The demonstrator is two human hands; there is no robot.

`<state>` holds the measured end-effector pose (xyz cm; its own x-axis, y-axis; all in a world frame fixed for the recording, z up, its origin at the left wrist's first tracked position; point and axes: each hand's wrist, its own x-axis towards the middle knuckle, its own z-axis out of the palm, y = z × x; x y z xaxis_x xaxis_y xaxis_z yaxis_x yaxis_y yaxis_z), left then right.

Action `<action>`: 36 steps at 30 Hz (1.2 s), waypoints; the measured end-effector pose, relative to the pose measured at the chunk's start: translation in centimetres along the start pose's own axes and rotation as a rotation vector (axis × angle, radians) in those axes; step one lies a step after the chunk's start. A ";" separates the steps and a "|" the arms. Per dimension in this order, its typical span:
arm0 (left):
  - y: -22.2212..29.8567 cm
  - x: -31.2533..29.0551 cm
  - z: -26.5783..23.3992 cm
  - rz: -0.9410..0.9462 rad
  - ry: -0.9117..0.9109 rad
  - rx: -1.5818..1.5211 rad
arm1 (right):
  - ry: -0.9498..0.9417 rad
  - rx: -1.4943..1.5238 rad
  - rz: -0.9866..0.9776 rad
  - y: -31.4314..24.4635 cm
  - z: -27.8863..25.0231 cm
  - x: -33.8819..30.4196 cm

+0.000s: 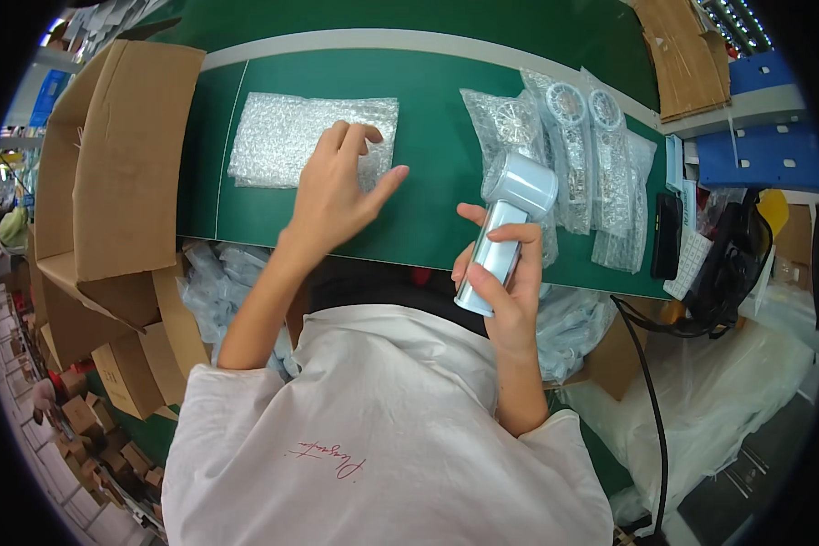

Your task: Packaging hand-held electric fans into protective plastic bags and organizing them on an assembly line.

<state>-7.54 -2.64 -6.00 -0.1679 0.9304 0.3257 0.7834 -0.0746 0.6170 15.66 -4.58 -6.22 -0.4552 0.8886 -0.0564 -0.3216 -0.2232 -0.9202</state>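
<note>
- Fan (pixel 511 215), light blue, is held above the near edge of the green table (pixel 428 155), its head at the top and its handle slanting down to the left.
- Right hand (pixel 513 300) has closed around the handle, thumb across the front, fingers bent about it.
- Left hand (pixel 341 196) is loosely open, fingers half bent, thumb spread wide, with nothing in its grasp. It is over the bubble wrap (pixel 273 136); whether it touches, I cannot tell.
- Bubble wrap lies flat on the table's left part.
- Wrapped fans (pixel 569 155) lie side by side on the right, round heads toward the far edge; the held fan's head overlaps the leftmost pack in view.
- Keyboard (pixel 689 264), white, sits at the right end, beside a black flat object (pixel 667 237).
- Carton (pixel 136 164), brown, stands open at the table's left end.
- Cable (pixel 655 400), black, hangs down at the right.
</note>
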 end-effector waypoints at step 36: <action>-9.1 0.2 -2.0 -0.681 0.019 -1.225 | -0.105 -0.626 -0.293 5.1 4.8 9.0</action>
<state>-15.94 -2.50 -10.10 -0.3148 0.9059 -0.2835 -0.4657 0.1129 0.8777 5.95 0.39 -9.63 -0.5107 0.8265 0.2368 0.0815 0.3207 -0.9437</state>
